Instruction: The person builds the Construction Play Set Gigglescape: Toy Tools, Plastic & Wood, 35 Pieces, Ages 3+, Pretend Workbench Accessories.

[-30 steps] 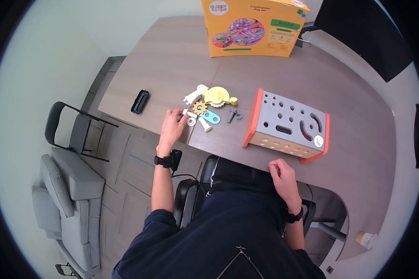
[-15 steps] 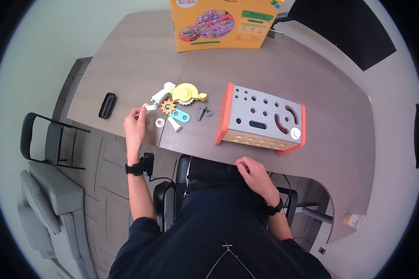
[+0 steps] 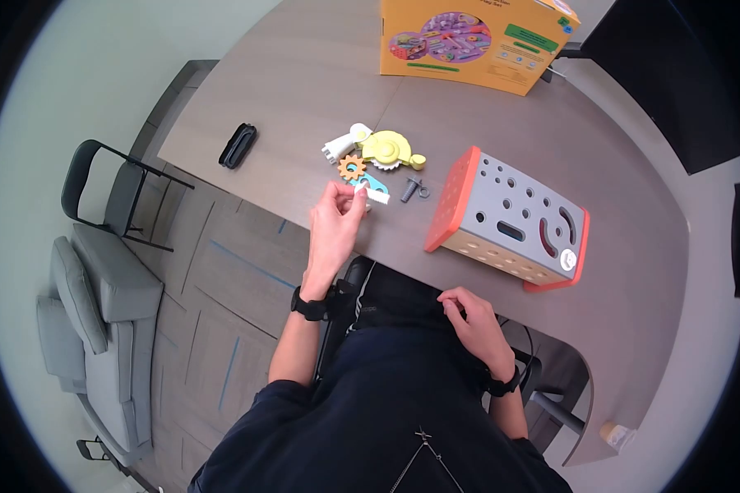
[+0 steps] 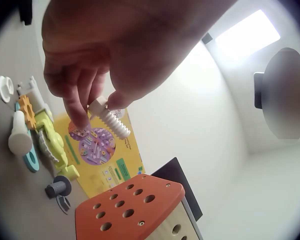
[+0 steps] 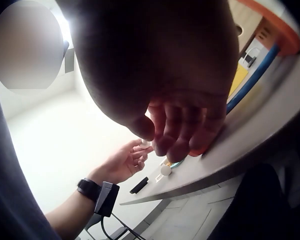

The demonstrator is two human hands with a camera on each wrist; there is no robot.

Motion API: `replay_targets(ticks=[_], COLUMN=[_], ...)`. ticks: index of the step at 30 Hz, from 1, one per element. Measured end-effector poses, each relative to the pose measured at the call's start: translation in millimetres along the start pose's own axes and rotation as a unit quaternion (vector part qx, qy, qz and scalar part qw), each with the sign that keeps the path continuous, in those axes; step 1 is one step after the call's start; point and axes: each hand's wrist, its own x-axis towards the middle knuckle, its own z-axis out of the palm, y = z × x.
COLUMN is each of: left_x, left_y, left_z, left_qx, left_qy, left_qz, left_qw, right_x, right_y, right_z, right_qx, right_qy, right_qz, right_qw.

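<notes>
My left hand [image 3: 335,226] pinches a white toy bolt [image 4: 112,120] by its head, thumb against fingertips, raised above the table. The bolt's threaded end points away from the fingers. Behind it lie an orange gear [image 3: 352,168], a turquoise strip with holes [image 4: 32,159], a yellow toothed piece [image 3: 389,149] and a white jointed piece [image 3: 338,148]. A second white bolt [image 4: 19,135] and a white nut [image 4: 6,89] show in the left wrist view. My right hand [image 3: 477,324] hangs loosely curled at the table's front edge, holding nothing.
Right of the pieces stands a grey toy workbench with red ends [image 3: 518,209]. A grey bolt [image 3: 409,191] and grey nut [image 3: 423,193] lie between. A yellow carton [image 3: 510,70] stands behind, a black case [image 3: 238,146] lies left, and a paper cup [image 3: 617,435] sits far right.
My left hand has picked up the white bolt from beside the pieces and carried it rightward, in front of the turquoise strip. My right hand stays near the table edge. The head view has shifted.
</notes>
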Motion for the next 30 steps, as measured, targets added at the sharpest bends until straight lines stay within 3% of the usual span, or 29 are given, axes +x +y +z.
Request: replay_targets(ticks=[5, 9, 16, 21, 25, 30], left_x=[-20, -30, -49, -80, -97, -97], left_y=[-4, 9, 8, 16, 20, 22], left_z=[3, 11, 31, 37, 45, 51], left_qx=[0.011, 0.026, -0.076, -0.017, -0.002, 0.006], left_qy=[-0.029, -0.075, -0.097, -0.158, -0.226, -0.238], left_qz=[-0.004, -0.055, 0.054, 0.129, 0.172, 0.207], left_qw=[1.000, 0.995, 0.991, 0.979, 0.959, 0.949], right_x=[0, 0, 1, 8, 14, 15], right_y=[2, -1, 3, 0, -10, -1], right_z=[2, 1, 7, 16, 20, 17], right_qx=[0.007, -0.011, 0.090, 0.222, 0.205, 0.188], right_qy=[-0.003, -0.015, -0.009, 0.053, 0.078, 0.105], right_qz=[0.002, 0.015, 0.011, -0.026, -0.038, -0.027], right_qw=[1.000, 1.000, 0.996, 0.973, 0.975, 0.976])
